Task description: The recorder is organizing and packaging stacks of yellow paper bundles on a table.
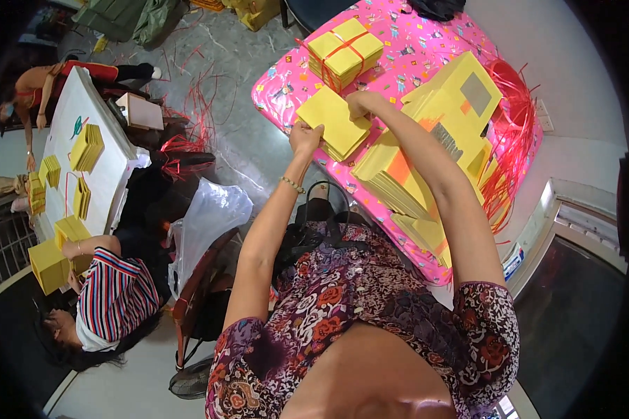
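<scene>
A squared stack of yellow paper sheets (335, 120) lies on the table's pink printed cover (276, 87), in front of me. My left hand (305, 137) grips its left corner, thumb on top and fingers at the edge. At the far right corner, my right hand (361, 105) is closed against the same stack, its fingertips partly hidden. Just beyond stands another yellow stack (344, 47), bound crosswise with red plastic strips (326, 68). Larger piles of yellow paper (398, 178) lie under and beside my right forearm, some with orange and grey patches.
A tangle of red strips (507, 146) hangs at the table's right side. Cut strips litter the grey floor (237, 77). To the left, two people work at a white table (94, 150) with yellow stacks. A clear plastic bag (210, 223) hangs near a chair.
</scene>
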The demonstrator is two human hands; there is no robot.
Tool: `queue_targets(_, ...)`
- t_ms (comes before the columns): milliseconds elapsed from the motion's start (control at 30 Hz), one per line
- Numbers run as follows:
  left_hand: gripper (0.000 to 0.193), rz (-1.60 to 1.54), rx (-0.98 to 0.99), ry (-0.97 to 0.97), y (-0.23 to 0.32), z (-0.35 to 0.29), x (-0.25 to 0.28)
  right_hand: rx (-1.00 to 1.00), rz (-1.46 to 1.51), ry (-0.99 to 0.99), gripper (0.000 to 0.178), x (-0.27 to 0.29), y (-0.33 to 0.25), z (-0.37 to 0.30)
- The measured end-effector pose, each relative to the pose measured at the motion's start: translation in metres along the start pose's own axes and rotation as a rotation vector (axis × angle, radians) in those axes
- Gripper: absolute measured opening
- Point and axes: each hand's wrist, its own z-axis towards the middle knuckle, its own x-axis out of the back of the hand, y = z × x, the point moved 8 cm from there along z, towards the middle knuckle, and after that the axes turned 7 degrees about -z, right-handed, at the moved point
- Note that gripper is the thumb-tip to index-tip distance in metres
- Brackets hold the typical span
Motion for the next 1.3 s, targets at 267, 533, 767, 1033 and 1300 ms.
queue_targets(267,0.046,0.276,-0.1,0.053,0.003,0.002,0.014,0.116,-0.137,-0.053,0.017,0.0,-0.016,0.004)
queue_targets(533,0.055,0.448,-0.235,0.198,-0.036,-0.008,0.019,0.136,-0.272,0.045,0.034,-0.036,-0.009,0.034)
queue_targets(767,0.061,0.394,-0.278,0.2,-0.012,-0.022,0.013,0.032,-0.159,-0.025,0.049,-0.01,-0.035,-0.012)
queue_targets(1033,0.08,0.532,-0.486,0.23,0.012,-0.031,-0.002,0.094,-0.432,0.045,0.075,-0.033,-0.055,0.003)
queue_targets(1300,0.095,1.193,-0.695,-0.1,-0.008,-0.03,-0.026,0.242,-0.538,0.134,0.075,-0.047,-0.064,0.014)
